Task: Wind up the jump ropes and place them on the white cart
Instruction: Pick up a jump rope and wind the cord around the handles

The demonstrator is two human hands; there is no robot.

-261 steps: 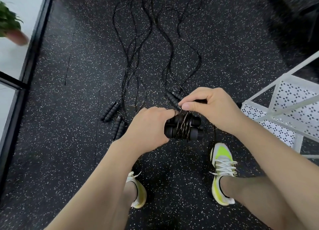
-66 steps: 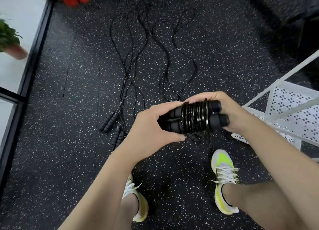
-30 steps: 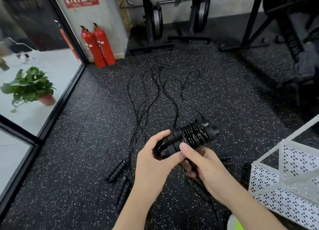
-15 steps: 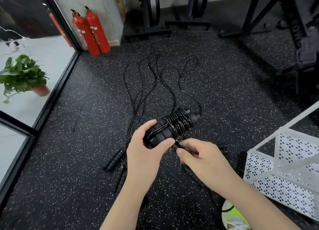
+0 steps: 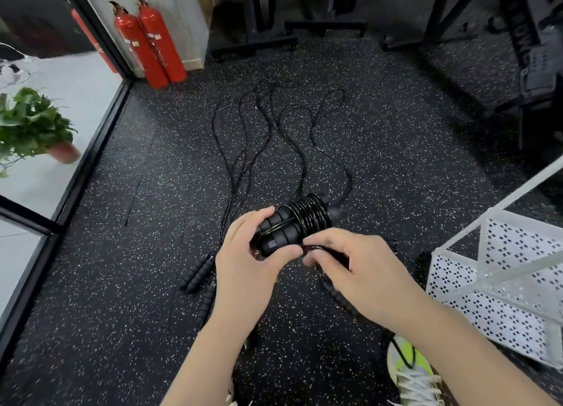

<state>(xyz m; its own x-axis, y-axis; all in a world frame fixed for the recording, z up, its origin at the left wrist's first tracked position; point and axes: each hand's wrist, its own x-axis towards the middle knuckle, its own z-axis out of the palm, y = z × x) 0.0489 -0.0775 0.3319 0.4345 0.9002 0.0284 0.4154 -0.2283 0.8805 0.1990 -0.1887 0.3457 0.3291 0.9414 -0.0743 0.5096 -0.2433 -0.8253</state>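
Together, both hands [image 5: 243, 271] grip a coiled, glossy black jump rope [image 5: 300, 223].

A black speckled floor [image 5: 122, 283] carries unwound jump ropes [image 5: 262, 149] at centre frame, two red fire extinguishers [image 5: 152, 43] upper left, and a white cart [image 5: 502, 283] at right.

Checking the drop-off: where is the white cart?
In the head view, the white cart stands at the right edge, right of the right hand and beyond the shoe.
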